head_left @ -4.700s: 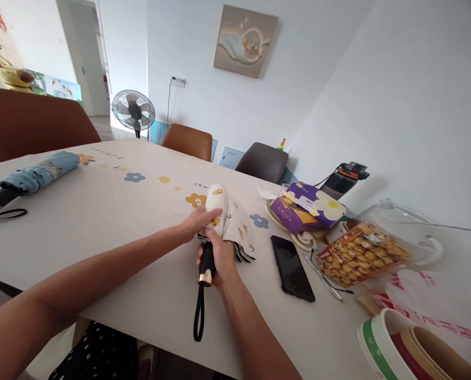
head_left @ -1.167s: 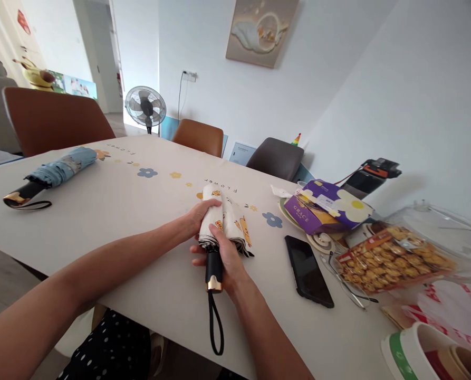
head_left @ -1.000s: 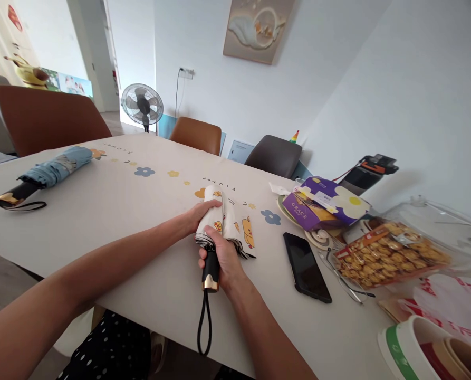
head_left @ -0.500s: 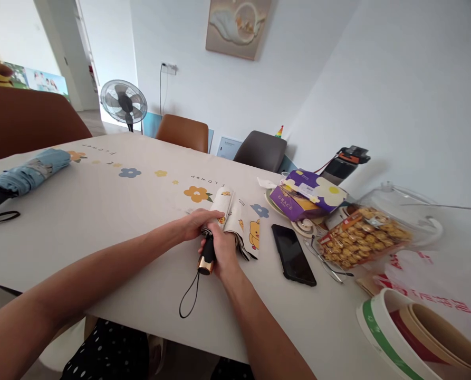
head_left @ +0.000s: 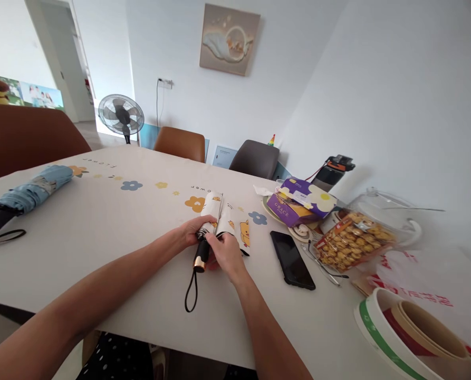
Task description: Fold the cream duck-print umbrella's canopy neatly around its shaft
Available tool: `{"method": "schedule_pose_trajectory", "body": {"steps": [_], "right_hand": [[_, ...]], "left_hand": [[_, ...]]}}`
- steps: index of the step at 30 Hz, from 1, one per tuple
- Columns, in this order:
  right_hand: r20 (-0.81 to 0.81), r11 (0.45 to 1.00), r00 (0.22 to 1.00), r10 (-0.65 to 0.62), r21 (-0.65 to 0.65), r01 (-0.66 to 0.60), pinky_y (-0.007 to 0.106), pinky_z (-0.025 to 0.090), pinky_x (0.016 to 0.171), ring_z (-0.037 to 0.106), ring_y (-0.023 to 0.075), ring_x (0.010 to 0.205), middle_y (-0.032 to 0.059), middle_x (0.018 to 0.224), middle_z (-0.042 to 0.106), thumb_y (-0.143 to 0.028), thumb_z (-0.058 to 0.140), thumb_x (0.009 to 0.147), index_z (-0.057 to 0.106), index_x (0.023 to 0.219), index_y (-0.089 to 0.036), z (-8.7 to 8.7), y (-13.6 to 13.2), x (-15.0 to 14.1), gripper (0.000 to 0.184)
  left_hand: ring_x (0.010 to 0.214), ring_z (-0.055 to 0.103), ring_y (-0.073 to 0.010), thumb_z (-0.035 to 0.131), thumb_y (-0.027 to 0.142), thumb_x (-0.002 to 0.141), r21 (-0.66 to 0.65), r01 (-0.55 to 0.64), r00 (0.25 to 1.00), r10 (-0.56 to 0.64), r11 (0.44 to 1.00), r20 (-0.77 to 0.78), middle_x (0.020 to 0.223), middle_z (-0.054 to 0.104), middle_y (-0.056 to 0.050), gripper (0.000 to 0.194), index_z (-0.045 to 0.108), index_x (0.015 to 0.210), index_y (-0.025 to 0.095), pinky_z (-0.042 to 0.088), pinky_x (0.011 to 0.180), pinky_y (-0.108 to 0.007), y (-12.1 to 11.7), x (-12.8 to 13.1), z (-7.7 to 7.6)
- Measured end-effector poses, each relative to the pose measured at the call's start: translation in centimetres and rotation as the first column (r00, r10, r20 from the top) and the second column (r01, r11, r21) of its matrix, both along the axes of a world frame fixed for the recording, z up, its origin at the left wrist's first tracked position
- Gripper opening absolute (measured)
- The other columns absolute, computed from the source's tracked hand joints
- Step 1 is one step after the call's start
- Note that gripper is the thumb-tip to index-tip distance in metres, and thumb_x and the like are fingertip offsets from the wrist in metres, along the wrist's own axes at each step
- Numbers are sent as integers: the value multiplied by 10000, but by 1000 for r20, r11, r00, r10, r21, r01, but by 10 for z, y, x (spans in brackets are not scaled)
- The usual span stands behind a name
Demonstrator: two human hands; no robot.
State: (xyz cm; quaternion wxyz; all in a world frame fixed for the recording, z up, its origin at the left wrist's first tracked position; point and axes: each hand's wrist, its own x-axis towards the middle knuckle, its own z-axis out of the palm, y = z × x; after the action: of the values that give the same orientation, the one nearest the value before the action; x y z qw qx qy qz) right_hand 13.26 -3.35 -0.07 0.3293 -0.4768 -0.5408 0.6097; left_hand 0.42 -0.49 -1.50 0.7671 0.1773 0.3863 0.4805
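Observation:
A white folding umbrella (head_left: pixel 210 206) with yellow cartoon prints lies on the table in front of me. Its black handle (head_left: pixel 201 255) has a gold end and a wrist strap, and points toward me. My left hand (head_left: pixel 198 229) is closed around the folded canopy just above the handle. With bent fingers my right hand (head_left: pixel 225 250) grips the lower edge of a loose canopy fold beside the handle; its fingertips are partly hidden. That loose fold spreads to the right of the rolled part.
A blue folded umbrella (head_left: pixel 33 190) lies at the left. To the right are a black phone (head_left: pixel 292 259), glasses (head_left: pixel 328 266), a purple tissue box (head_left: pixel 294 203), a tub of snacks (head_left: pixel 352 237) and a white-green roll (head_left: pixel 381 327). Chairs and a fan (head_left: pixel 121 115) stand beyond.
My right hand has shifted from around the top of the handle to the fold at its right. The left hand keeps its hold on the canopy. The view has tilted up slightly.

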Motion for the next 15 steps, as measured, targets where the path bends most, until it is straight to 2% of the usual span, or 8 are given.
{"method": "schedule_pose_trajectory", "body": {"steps": [3, 7, 9, 11, 12, 14, 15], "right_hand": [[157, 991, 985, 71, 98, -87, 234, 363, 272, 477, 138, 270, 25, 462, 577, -323, 551, 719, 526, 613, -160, 15, 3, 7, 197], [303, 961, 947, -107, 275, 21, 206, 392, 328, 525, 111, 347, 25, 578, 618, -274, 477, 748, 526, 689, -163, 37, 30, 31, 136], [471, 932, 862, -190, 361, 9, 193, 398, 367, 578, 118, 444, 37, 651, 634, -257, 474, 751, 529, 711, -167, 38, 48, 45, 112], [694, 944, 692, -199, 325, -56, 210, 393, 385, 585, 141, 457, 48, 591, 612, -313, 484, 765, 513, 669, -165, 30, 65, 57, 179], [733, 953, 653, -193, 297, -52, 230, 386, 379, 572, 156, 425, 56, 539, 592, -352, 486, 770, 502, 636, -161, 24, 71, 61, 233], [783, 982, 609, -131, 185, -26, 256, 374, 365, 531, 166, 355, 53, 450, 549, -458, 480, 773, 490, 611, -160, 10, 80, 66, 339], [759, 992, 644, -97, 129, -2, 258, 369, 356, 512, 162, 336, 47, 425, 532, -485, 500, 756, 488, 606, -159, 4, 82, 66, 359]], "left_hand": [[613, 621, -174, 599, 161, 694, 39, -27, 1000, 26, 999, 16, 662, 626, -70, 246, 546, 911, 60, 539, 688, -310, 3, -11, -5], [649, 638, -169, 619, 162, 701, 42, -19, 1000, 19, 999, -18, 754, 656, -92, 309, 554, 986, 59, 545, 654, -271, -3, -18, -7], [645, 639, -167, 630, 168, 700, 22, -3, 1000, 3, 1000, -21, 762, 660, -92, 312, 562, 986, 64, 548, 634, -262, -7, -19, -6], [645, 638, -159, 625, 155, 705, 27, -21, 1000, 21, 999, 15, 767, 660, -88, 296, 563, 980, 67, 551, 640, -258, -9, -20, -6], [640, 636, -154, 622, 147, 708, 29, -34, 999, 33, 999, 30, 770, 660, -86, 289, 562, 978, 68, 552, 641, -256, -9, -20, -6], [639, 635, -151, 619, 140, 711, 28, -42, 998, 41, 999, 47, 779, 659, -86, 286, 559, 982, 69, 554, 641, -256, -8, -21, -6], [642, 635, -153, 619, 140, 712, 26, -41, 998, 40, 999, 52, 785, 659, -88, 284, 558, 981, 70, 556, 638, -258, -7, -21, -6]]}}
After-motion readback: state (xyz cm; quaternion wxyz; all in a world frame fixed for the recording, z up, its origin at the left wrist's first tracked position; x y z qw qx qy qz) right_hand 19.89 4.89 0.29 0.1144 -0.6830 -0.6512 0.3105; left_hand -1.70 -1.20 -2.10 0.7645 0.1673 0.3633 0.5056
